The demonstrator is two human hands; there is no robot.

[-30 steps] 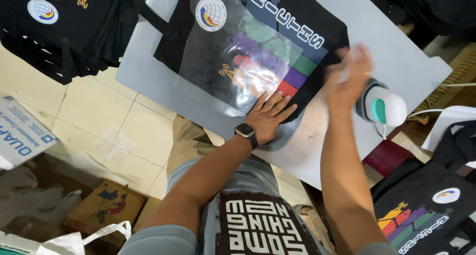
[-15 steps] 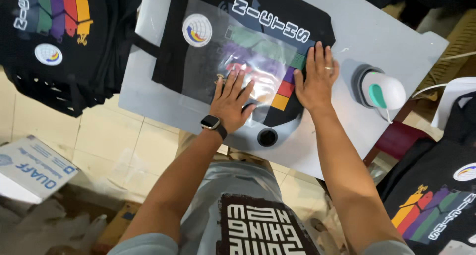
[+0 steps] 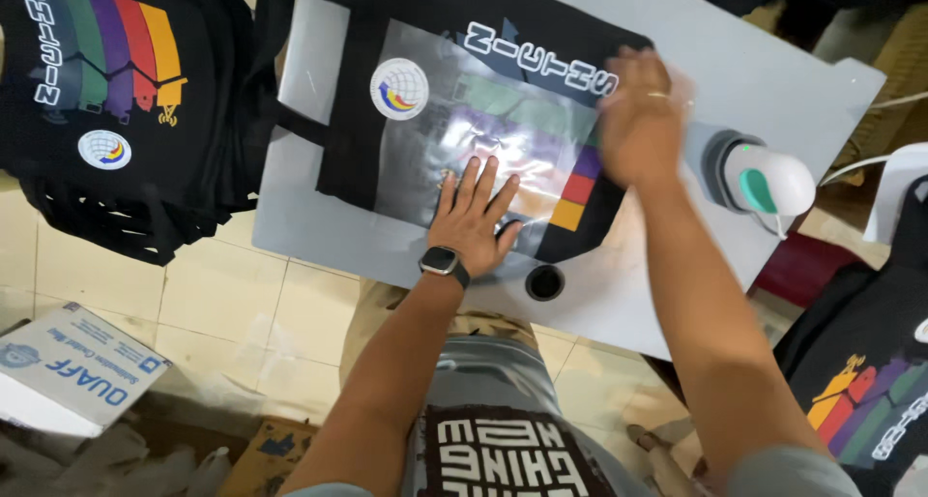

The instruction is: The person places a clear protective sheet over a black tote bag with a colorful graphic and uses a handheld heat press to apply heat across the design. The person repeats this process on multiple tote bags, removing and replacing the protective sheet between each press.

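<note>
Black tote bag (image 3: 353,159) lies flat on the grey board (image 3: 773,81), long axis running 9 to 3 o'clock, strap end toward 9, printed stripes toward 3. Clear transfer film (image 3: 483,120) covers the print. Left hand (image 3: 471,217) open, fingers spread, palm pressing the film's 6 o'clock edge. Right hand (image 3: 638,115) blurred at the film's 3 o'clock corner; cannot tell whether it pinches or lies flat. White-green handheld press (image 3: 759,178) sits at 3 o'clock of the bag.

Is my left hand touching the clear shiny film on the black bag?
Touching. In the head view the left hand lies flat, fingers spread, on the clear shiny film.
</note>
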